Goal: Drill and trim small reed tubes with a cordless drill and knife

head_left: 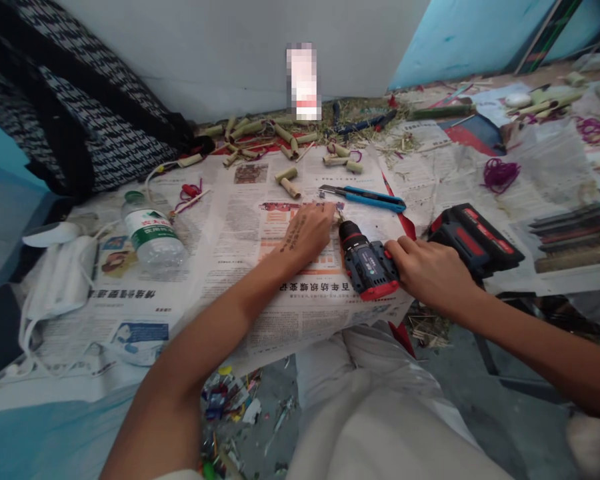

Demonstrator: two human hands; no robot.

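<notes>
My right hand [427, 267] is wrapped around the handle of a black and red cordless drill [367, 263] lying on its side, its battery [475, 240] to the right of the hand. The drill's bit points away from me, toward the fingers of my left hand [315, 227]. Those fingers are pinched together beside the bit tip, and whatever sits between them is hidden. Just beyond both hands lies a blue utility knife [370, 197] with its blade out to the left. Two short bamboo pieces [289, 183] rest behind my left hand.
Newspaper [235, 260] covers the table. At left are a water bottle [153, 230], a white face mask [63, 267] and a patterned bag [100, 87]. Cut bamboo tubes [247, 130] lie along the back. Purple string [501, 175] is at right, and scraps [235, 400] litter the floor.
</notes>
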